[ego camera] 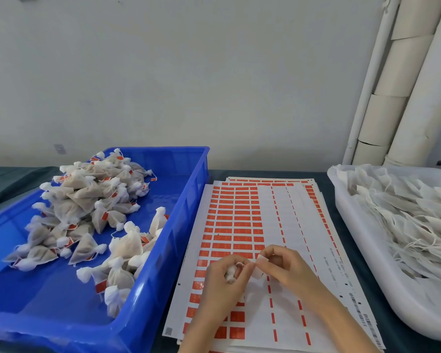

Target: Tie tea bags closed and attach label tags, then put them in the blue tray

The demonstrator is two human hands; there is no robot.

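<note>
Bottom centre, over the white paper sheet of orange labels (239, 220), the left hand (220, 281) grips a white mesh tea bag (231, 274); the right hand (287, 268) pinches seemingly a small white tag (262, 258).

Head-worn view, forward-down over table (325, 182)

Left hand (225, 276) grips tea bag (231, 274); right hand (281, 266) pinches small white piece (262, 259) beside it, over label sheets (242, 225). Blue tray (163, 276) holds tied bags (87, 200).

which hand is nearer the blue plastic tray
Left. The left hand, holding a white tea bag, is just right of the blue plastic tray; the right hand is farther right.
</note>
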